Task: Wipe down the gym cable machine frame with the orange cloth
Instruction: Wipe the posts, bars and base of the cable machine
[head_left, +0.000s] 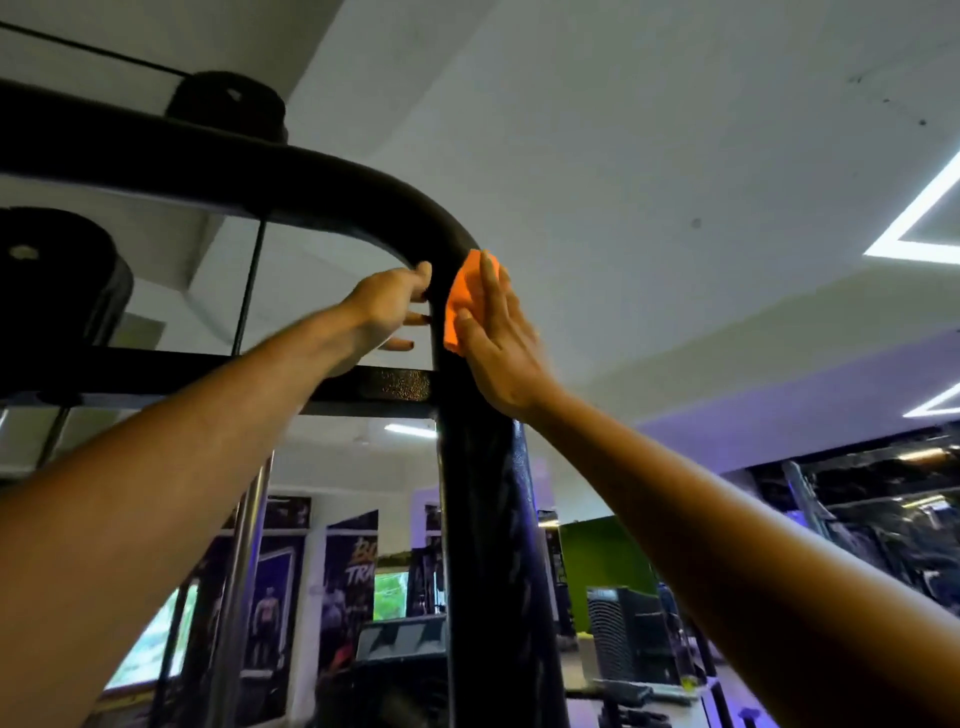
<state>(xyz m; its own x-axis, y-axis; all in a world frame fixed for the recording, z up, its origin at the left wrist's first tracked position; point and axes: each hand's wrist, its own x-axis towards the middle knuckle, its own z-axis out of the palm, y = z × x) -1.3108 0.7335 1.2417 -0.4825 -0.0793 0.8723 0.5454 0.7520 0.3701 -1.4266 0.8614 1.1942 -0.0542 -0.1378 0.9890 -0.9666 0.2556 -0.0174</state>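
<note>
Overhead, right hand (498, 353) fingers flat, pressing orange cloth (462, 296) on black frame (483, 493), left hand (384, 312) fingers curled on it

Orange cloth (464, 299); black speckled frame (483, 509); white ceiling (649, 130); green wall panel (602, 566).

Two hands: left hand (387, 306), right hand (498, 348). One orange cloth (462, 296) under the right. One frame (483, 493) between them. Two pulleys (228, 104) left of the left hand.
</note>
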